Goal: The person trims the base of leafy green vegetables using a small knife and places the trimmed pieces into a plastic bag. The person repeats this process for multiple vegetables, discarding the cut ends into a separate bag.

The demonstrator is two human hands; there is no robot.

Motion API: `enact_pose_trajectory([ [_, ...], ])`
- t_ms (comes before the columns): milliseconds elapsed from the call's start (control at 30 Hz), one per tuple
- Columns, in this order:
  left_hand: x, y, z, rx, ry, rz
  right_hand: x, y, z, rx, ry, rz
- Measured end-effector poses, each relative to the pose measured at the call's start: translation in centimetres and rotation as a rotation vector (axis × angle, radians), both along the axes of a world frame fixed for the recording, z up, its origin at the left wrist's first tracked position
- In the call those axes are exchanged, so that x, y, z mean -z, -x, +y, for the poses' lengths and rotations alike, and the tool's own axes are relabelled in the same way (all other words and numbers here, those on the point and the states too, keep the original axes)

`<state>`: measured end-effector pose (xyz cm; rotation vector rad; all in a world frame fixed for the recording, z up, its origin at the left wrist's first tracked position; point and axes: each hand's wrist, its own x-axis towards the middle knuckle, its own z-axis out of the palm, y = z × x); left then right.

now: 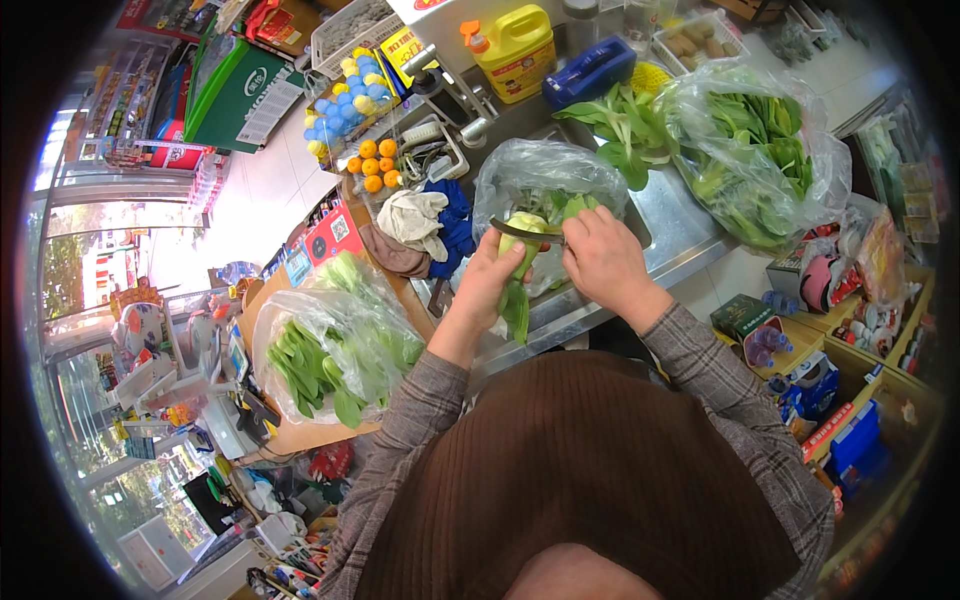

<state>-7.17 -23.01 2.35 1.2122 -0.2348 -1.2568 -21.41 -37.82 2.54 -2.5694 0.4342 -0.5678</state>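
Observation:
In my left hand [489,274] is a head of bok choy [515,259], its pale base up and its green leaves hanging down. My right hand [604,253] grips a small dark-bladed knife [536,234], whose blade lies across the bok choy's base. Beneath both hands a clear plastic bag [517,169] with some leaves in it lines the sink. Loose bok choy [626,131] rests beyond, beside a full clear bag of bok choy [750,165]. Another bag of bok choy [337,352] sits on the wooden table at my left.
Crumpled cloths [415,223] lie left of the sink near several oranges [373,165]. Behind the sink stand a faucet [472,131], a yellow detergent jug [517,56] and a blue plastic container [589,73]. Wooden shelves with goods [847,360] are on my right.

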Motion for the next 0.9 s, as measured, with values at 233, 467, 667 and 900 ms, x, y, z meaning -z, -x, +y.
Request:
enact_pose_trajectory([
  [233, -0.1, 1.1, -0.2, -0.046, 0.011, -0.167, 0.5, 0.2, -0.7, 0.03, -0.01, 0.058],
  [467, 0.3, 1.4, -0.3, -0.041, 0.036, -0.275, -0.1, 0.2, -0.4, -0.034, -0.079, 0.014],
  [667, 1.1, 1.7, -0.5, -0.049, -0.02, -0.461, -0.2, 0.4, -0.9, -0.001, -0.082, 0.032],
  [900, 1.3, 2.8, -1.4, -0.129, 0.02, -0.446, 3.6, 1.1, -1.9, 0.028, -0.093, 0.025],
])
